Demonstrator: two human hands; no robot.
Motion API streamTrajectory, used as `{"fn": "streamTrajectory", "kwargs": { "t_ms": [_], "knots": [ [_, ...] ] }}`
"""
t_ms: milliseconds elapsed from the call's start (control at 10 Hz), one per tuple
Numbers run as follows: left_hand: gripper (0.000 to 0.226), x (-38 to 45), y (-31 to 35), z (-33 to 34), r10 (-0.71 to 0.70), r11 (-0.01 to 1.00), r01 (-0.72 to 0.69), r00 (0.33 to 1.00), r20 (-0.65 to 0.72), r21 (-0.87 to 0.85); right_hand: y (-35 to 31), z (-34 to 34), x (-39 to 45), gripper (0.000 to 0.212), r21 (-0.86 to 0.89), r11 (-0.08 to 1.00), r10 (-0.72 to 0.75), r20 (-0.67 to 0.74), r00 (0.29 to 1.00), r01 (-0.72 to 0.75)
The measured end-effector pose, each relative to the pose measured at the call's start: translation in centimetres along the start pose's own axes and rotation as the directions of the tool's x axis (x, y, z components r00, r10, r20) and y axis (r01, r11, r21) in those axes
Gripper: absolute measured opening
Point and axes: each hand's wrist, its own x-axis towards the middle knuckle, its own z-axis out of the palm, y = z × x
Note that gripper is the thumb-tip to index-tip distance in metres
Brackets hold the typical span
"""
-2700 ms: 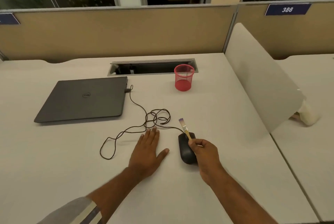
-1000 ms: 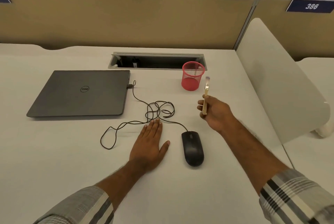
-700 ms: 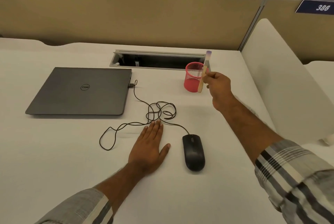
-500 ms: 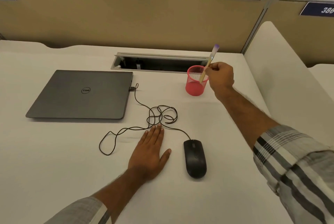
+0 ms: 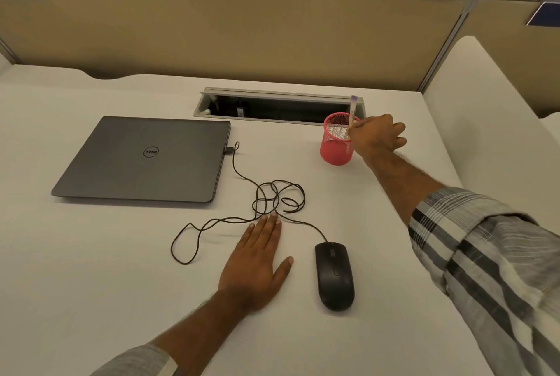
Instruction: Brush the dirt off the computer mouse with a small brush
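One right hand [image 5: 374,136], grip pinching brush [image 5: 351,113]

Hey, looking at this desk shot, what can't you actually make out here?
All in the head view:
- Brush: its lower handle is hidden inside the red mesh cup and behind the right hand; whether the fingers still grip it is unclear.
- Dirt on the mouse: too small to see on black plastic.
- Cable tray: contents lost in shadow.
- Blue sign: cut off by the right edge.
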Motion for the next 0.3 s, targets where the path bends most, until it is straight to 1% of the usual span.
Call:
{"fn": "streamTrajectory", "kwargs": {
  "t_ms": [100, 200, 300],
  "knots": [
    [0.081, 0.04, -0.14, 0.07, -0.011, 1.000, 0.011, 1.000, -0.001, -0.010, -0.12, 0.50, 0.27, 0.039, -0.052, 0.999, -0.003, 0.042, 0.999, 0.005],
    [0.081, 0.03, -0.01, 0.05, -0.014, 1.000, 0.014, 1.000, 0.012, -0.021, -0.30, 0.37, -0.05, 0.041, -0.058, 0.998, -0.027, 0.042, 0.999, 0.029],
    [0.082, 0.02, 0.17, -0.03, -0.008, 1.000, 0.008, 1.000, 0.030, -0.015, -0.36, 0.30, -0.51, 0.037, -0.006, 0.998, -0.068, -0.018, 0.998, 0.068]
  ]
}}
